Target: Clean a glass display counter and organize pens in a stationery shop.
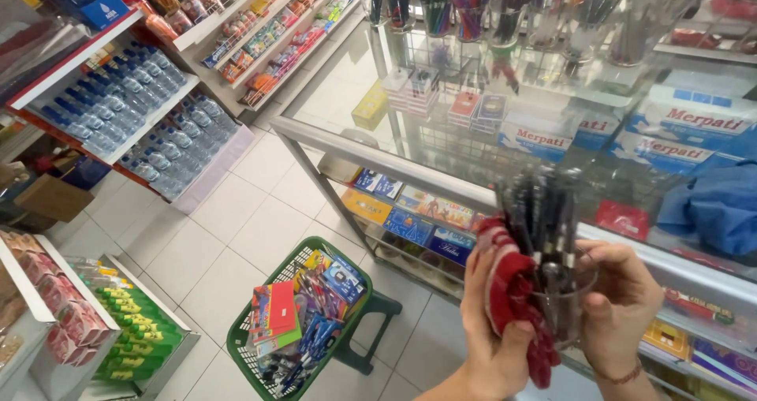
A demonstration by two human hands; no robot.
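My right hand (623, 306) grips a clear plastic cup (569, 310) filled with several dark pens (544, 212) that stand upright. My left hand (490, 334) presses a red cloth (511, 294) against the cup's left side; the cloth hangs down past my fingers. Both hands are held in front of a glass display counter (410, 168), above the tiled floor.
A green shopping basket (260, 352) full of stationery sits on a dark stool (377, 322) below left. Water bottles (134, 109) fill shelves at left. More cups of pens (473, 7) stand on the counter top. A blue cloth (714, 204) lies at right. Snack racks (87, 322) at lower left.
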